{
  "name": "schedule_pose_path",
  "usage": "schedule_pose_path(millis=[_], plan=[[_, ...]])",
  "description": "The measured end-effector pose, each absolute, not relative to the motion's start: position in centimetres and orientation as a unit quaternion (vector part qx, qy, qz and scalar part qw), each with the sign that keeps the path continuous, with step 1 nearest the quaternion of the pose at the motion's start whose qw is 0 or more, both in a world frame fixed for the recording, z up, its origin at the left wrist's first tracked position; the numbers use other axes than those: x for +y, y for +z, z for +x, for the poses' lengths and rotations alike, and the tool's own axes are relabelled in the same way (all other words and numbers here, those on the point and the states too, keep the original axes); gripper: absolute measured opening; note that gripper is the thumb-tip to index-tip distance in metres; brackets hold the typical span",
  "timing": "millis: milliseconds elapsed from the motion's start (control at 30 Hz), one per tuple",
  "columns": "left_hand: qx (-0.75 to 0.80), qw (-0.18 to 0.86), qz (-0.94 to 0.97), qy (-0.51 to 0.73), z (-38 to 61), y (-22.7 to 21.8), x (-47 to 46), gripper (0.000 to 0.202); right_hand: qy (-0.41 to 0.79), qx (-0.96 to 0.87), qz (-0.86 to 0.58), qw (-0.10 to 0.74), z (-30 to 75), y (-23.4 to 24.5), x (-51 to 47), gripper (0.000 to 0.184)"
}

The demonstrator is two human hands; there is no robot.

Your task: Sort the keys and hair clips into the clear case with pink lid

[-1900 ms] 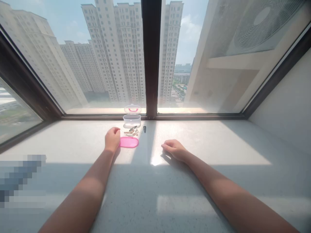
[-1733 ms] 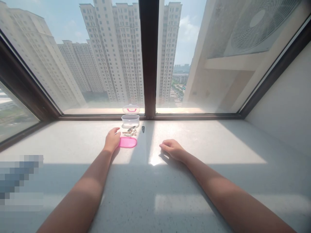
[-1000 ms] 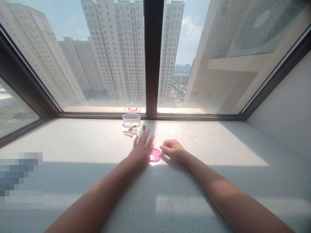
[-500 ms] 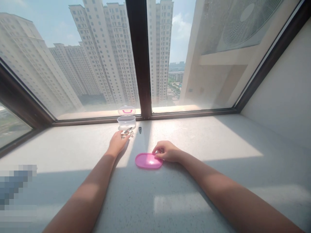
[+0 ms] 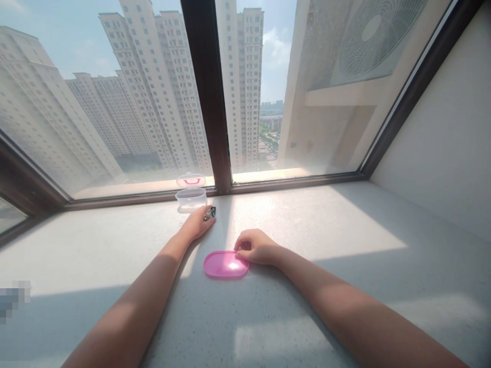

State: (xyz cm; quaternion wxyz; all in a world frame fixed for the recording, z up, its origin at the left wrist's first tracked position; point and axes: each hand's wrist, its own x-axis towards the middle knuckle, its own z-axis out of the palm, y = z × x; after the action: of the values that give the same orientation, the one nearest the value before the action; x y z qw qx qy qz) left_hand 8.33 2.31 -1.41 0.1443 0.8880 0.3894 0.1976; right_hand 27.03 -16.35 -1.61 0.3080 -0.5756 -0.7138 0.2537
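Observation:
My left hand (image 5: pixel 196 223) is closed around a small bunch of hair clips (image 5: pixel 209 213), dark and metallic, just in front of a clear plastic box (image 5: pixel 191 199). Single clips in the bunch are too small to tell apart. The box's lid, with a pink handle (image 5: pixel 192 181), stands raised behind it against the window. Nearer to me, a shallow pink oval tray (image 5: pixel 224 266) lies flat on the sill. My right hand (image 5: pixel 260 247) pinches its upper right rim between thumb and fingers.
The pale speckled sill (image 5: pixel 291 317) has bands of sun and shade. Behind it run the dark window frame (image 5: pixel 221 153) and glass, with a white wall (image 5: pixel 441 168) at right. A pixelated patch (image 5: pixel 9 301) covers something at the left edge.
My left hand has picked up the hair clips and shifted slightly right to where a lone dark clip lay. My right hand stays at the tray's rim. The view has shifted slightly.

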Motion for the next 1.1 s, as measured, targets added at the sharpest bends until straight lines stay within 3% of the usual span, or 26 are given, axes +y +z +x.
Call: schedule_pose_path(millis=[400, 533, 733, 1100], plan=[[0.234, 0.32, 0.9, 0.179, 9.3, 0.5, -3.4, 0.038, 0.277, -0.708, -0.561, 0.327, 27.2, -1.5, -16.5, 0.01], [0.341, 0.248, 0.884, 0.2, 7.5, 1.0, -2.4, 0.032, 0.293, -0.69, -0.561, 0.352, 27.3, -1.6, -16.4, 0.011], [0.515, 0.134, 0.817, 0.221, 4.7, -0.7, 1.3, 0.042, 0.314, -0.665, -0.57, 0.366, 27.3, -1.3, -16.3, 0.013], [0.35, 0.21, 0.894, 0.182, 8.6, -0.4, -2.9, 0.037, 0.299, -0.683, -0.56, 0.361, 27.3, -1.3, -16.1, 0.012]])
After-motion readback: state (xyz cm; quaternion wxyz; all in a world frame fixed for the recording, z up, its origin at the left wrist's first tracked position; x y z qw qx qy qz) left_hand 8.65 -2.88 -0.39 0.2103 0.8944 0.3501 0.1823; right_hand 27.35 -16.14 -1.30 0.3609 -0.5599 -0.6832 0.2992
